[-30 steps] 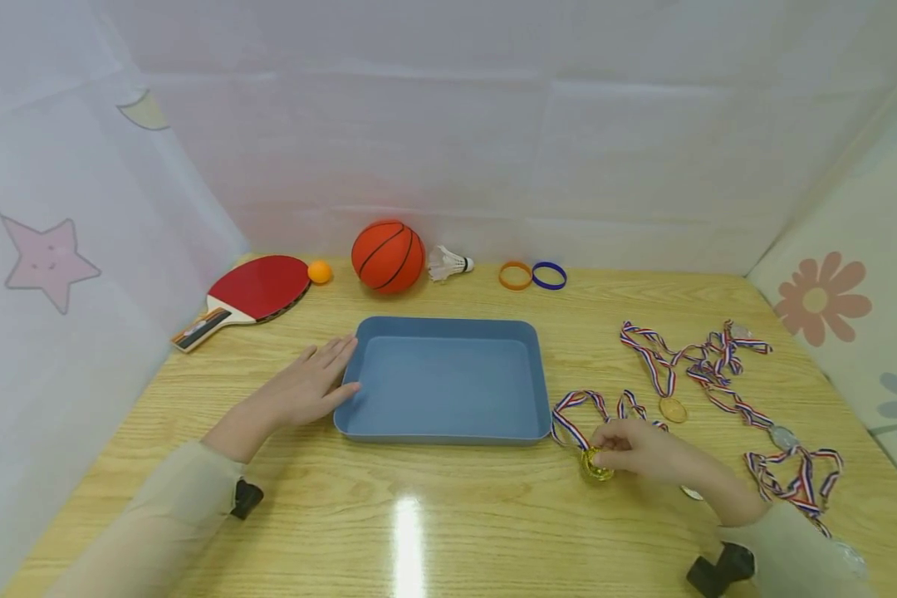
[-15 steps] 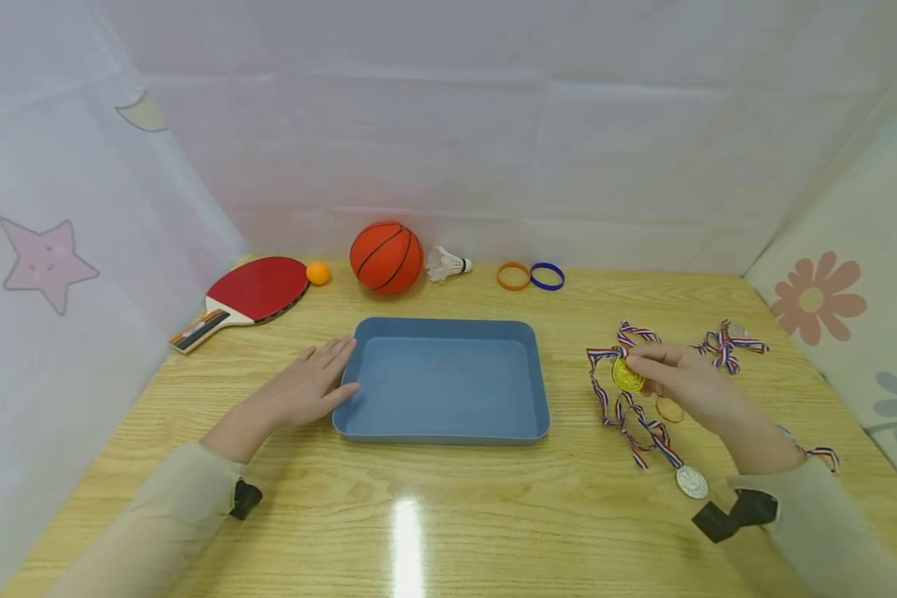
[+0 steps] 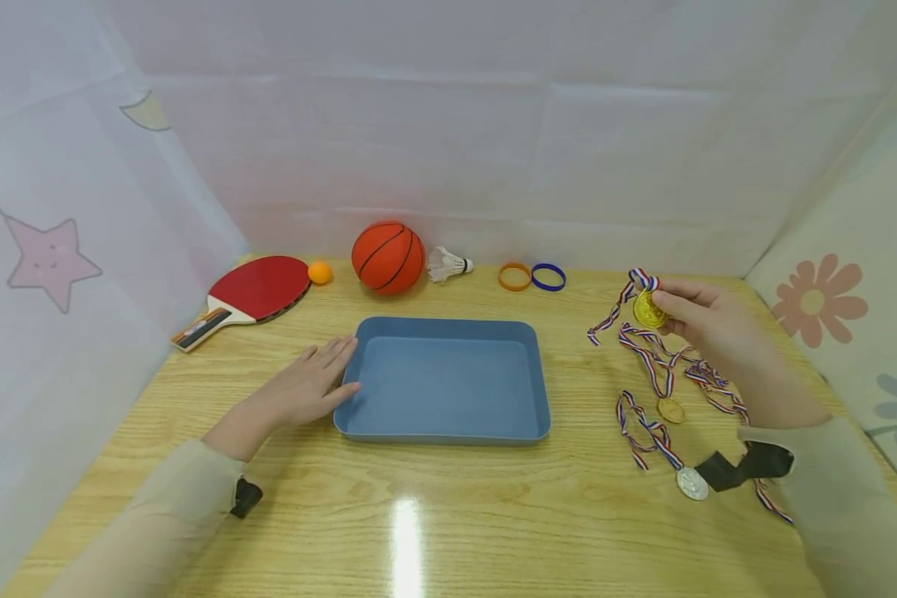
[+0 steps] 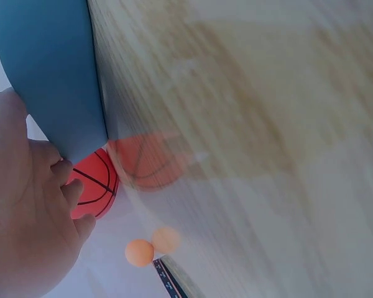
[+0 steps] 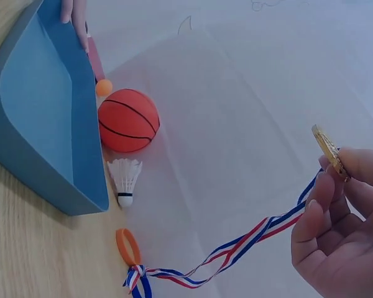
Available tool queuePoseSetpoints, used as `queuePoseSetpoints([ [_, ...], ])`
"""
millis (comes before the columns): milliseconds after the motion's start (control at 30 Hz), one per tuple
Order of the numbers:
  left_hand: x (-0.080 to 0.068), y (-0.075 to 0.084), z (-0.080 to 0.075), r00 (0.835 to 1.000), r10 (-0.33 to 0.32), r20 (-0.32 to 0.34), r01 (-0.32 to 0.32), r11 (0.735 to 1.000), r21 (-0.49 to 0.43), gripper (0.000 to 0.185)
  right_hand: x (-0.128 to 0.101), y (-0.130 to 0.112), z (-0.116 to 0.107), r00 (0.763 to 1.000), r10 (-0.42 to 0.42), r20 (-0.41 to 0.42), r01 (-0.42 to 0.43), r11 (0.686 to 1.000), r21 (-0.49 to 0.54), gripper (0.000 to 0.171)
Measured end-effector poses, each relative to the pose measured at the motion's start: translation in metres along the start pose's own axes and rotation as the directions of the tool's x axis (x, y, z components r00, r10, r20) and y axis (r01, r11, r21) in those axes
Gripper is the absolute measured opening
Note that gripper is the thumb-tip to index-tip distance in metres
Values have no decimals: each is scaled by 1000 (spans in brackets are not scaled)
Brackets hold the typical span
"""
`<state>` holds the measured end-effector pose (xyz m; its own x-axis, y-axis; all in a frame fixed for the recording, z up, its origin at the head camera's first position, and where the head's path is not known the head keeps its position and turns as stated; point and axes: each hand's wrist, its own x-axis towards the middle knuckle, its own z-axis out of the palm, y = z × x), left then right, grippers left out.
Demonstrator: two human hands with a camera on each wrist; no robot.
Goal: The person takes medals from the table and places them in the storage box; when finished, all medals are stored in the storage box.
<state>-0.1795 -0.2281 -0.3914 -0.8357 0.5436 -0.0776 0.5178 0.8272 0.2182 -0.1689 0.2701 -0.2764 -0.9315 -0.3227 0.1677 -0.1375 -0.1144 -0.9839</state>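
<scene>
My right hand [image 3: 706,320] pinches a gold medal [image 3: 649,309] between thumb and fingers, raised above the table at the right. Its striped red, white and blue ribbon [image 5: 236,251] trails down to the left in the right wrist view. My left hand [image 3: 310,386] rests with straight fingers on the left rim of a blue tray [image 3: 448,390]; the left wrist view shows those fingers at the tray's outer wall [image 4: 56,81]. Below the right hand lie another gold medal [image 3: 671,410] and a silver medal [image 3: 692,482], each with a striped ribbon. The right forearm partly hides more ribbons.
Along the back stand a red table tennis bat [image 3: 262,286], an orange ball [image 3: 319,272], a small basketball [image 3: 388,257], a shuttlecock [image 3: 448,264], an orange wristband [image 3: 514,276] and a blue wristband [image 3: 549,277]. Cloth walls [image 3: 448,149] enclose the table.
My right hand has lifted the gold medal from beside the tray's front right corner and carried it up, back and to the right, ribbon trailing. The left hand has stayed on the tray.
</scene>
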Motion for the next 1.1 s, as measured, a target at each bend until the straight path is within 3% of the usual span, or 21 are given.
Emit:
queuePoseSetpoints([
  [233, -1, -1, 1, 1000, 1, 4, -1, 1000, 3, 74, 16, -11, 18, 998, 15, 68, -15, 1000, -2, 21],
  [500, -1, -2, 2, 1000, 6, -5, -6, 1000, 11, 73, 31, -12, 61, 986, 61, 156, -55, 998, -41, 17],
  [700, 0, -2, 2, 1000, 9, -10, -9, 1000, 15, 73, 51, 0, 97, 977, 123, 175, -107, 989, -99, 16],
  [933, -1, -2, 1, 1000, 9, -15, -9, 1000, 7, 72, 72, 18, 135, 959, 153, 237, -120, 982, -148, 30],
  [1100, -1, 0, 1, 1000, 3, -12, -3, 1000, 9, 72, 86, 30, 159, 954, 196, 228, -160, 973, -164, 31],
])
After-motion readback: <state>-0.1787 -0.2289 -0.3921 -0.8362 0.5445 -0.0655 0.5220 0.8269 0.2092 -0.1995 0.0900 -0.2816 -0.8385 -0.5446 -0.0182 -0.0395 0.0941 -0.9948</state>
